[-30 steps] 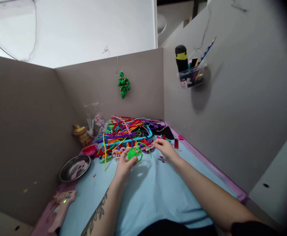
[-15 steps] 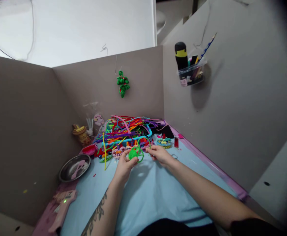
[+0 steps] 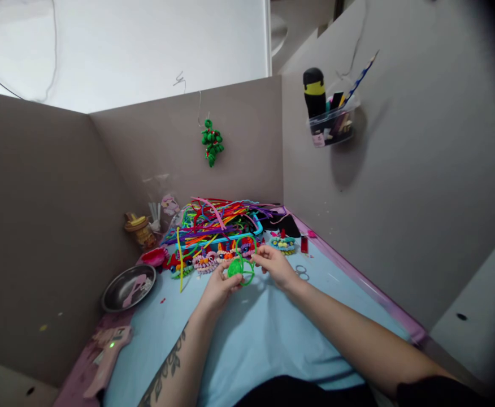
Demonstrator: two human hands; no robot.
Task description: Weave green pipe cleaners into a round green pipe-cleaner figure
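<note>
Between my hands is a bright green pipe cleaner piece (image 3: 235,268), a coiled part with loose loops running off it. My left hand (image 3: 220,288) is closed on the coiled part, thumb in front. With thumb and forefinger my right hand (image 3: 273,264) pinches the loop on the right side. Both hands hover over the blue cloth (image 3: 264,333). Just beyond them stands a row of small colourful pipe cleaner figures (image 3: 205,262).
Behind the figures, a blue-rimmed tray (image 3: 213,244) overflows with many-coloured pipe cleaners (image 3: 226,217). To the left are a metal bowl (image 3: 118,302) and a pink glue gun (image 3: 109,359). Metal rings (image 3: 302,272) lie at right. A green ornament (image 3: 211,144) hangs on the back panel.
Both hands stay on the green piece. The coiled part has shifted slightly right and turned, and its loops sit closer to my right fingers. The metal rings show more fully now.
</note>
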